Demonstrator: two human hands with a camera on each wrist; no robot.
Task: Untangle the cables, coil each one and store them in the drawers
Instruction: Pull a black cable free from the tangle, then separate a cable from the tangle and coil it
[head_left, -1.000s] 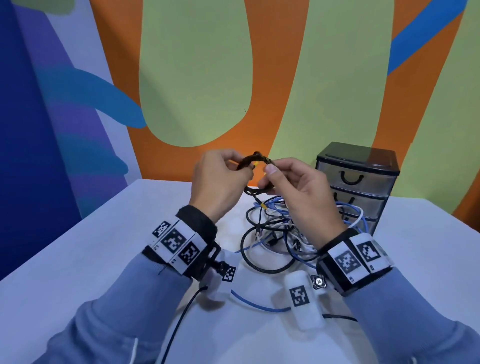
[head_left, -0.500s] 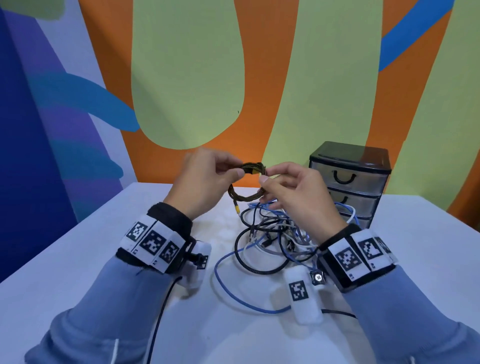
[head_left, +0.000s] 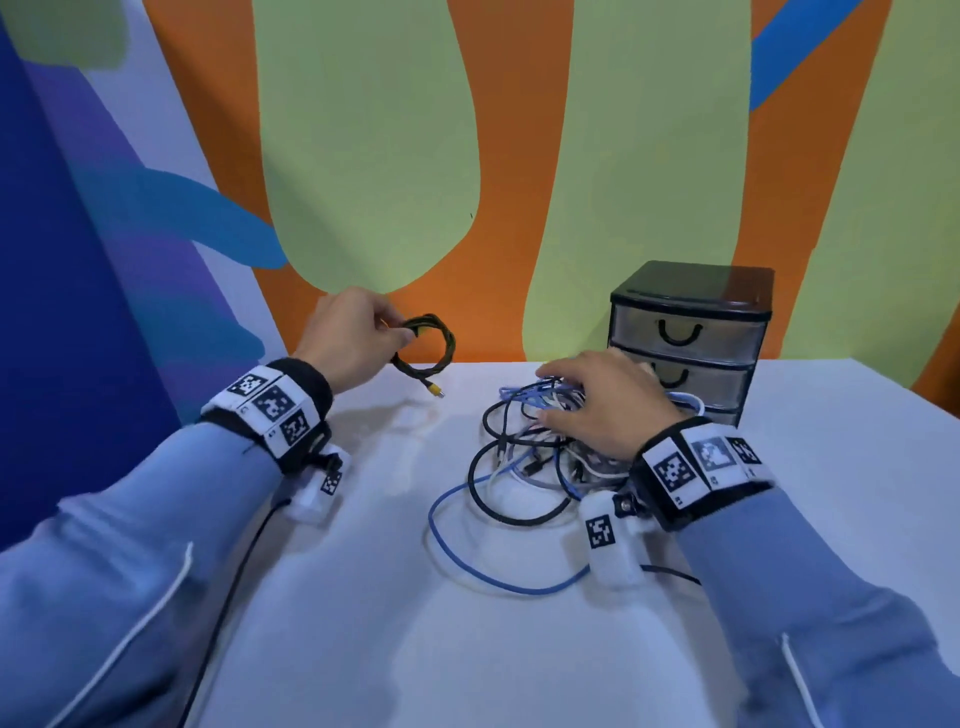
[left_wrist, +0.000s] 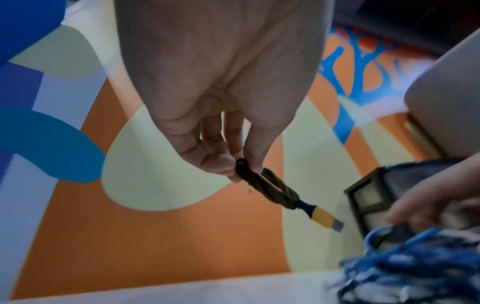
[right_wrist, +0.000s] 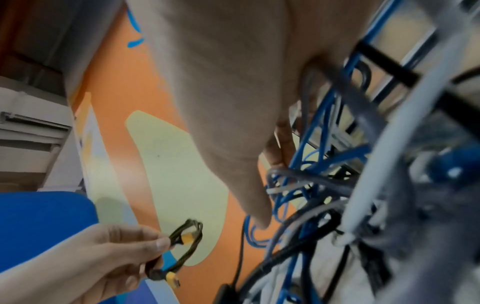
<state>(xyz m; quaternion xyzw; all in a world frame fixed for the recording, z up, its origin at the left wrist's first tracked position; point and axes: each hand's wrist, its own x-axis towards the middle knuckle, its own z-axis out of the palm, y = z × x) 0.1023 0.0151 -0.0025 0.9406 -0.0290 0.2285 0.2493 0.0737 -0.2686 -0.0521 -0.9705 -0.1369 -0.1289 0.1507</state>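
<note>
Right hand (head_left: 605, 400) covers the middle of the cable tangle (head_left: 524, 457); fingertips lost among strands. Drawer unit (head_left: 688, 338): bottom drawer hidden behind that tangle. Wrist views blurred near the tangle, so indiv. cables can't be separated.

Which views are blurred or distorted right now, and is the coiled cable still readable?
Head view: mostly sharp, wide-angle bending at the edges, slight smear on the right hand; the coiled cable reads clearly. Left wrist view: the left hand and the coil are fairly crisp, but the tangled cables at lower right are smeared. Right wrist view: heavy blur on the near tangle; the coil is small but recognisable.
</note>
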